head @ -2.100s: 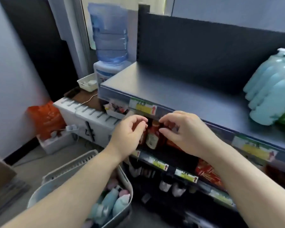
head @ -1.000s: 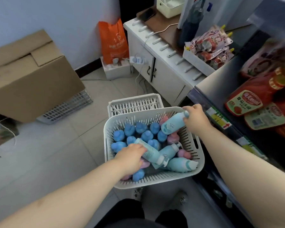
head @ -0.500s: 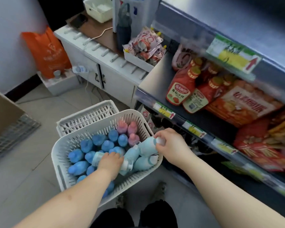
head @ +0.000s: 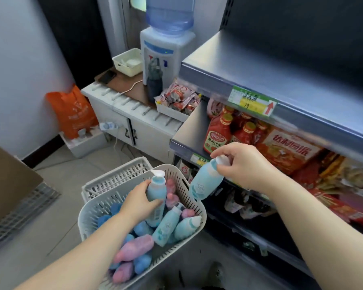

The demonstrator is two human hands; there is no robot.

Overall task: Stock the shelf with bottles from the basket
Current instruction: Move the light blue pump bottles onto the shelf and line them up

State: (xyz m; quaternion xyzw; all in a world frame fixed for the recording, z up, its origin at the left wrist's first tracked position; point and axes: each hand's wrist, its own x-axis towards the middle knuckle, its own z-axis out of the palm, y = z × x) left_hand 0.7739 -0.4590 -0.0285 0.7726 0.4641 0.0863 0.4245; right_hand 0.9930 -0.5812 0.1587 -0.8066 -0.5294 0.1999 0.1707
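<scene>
You have two teal bottles up at once, one in each hand. The right-hand bottle (head: 205, 183) hangs by its white cap, pinched between the thumb and fingertips of your right hand (head: 241, 162). Its body dangles just past the far rim of the basket (head: 92, 210), in front of the lower shelf edge. That top pinch looks chosen so you can set it down upright without your fingers crowding its neighbours.

The left-hand bottle (head: 155, 188) stands upright over the basket's contents. Your left hand (head: 140, 203) is wrapped round its middle, with the white pump top clear above your fingers. That firmer grasp suits drawing a bottle free of a pile.

Both are round-shouldered plastic bottles, teal with a pale printed pattern low on the body. The print is too blurred to read.

Beneath them the white slotted basket holds plenty more. There are spare teal bottles (head: 166, 225) lying on their sides, pink bottles (head: 134, 246) nearer you, and rounded blue tops to the left. A second slotted crate (head: 115, 176) shows just behind it.

To the right, the grey top shelf (head: 260, 65) is bare along this stretch, so I judge it the likely destination. The tier below is filled with red ketchup bottles (head: 217, 135) and snack packs.

A bottle held only by its cap may swing on the way up, so steady it before you let go.
</scene>
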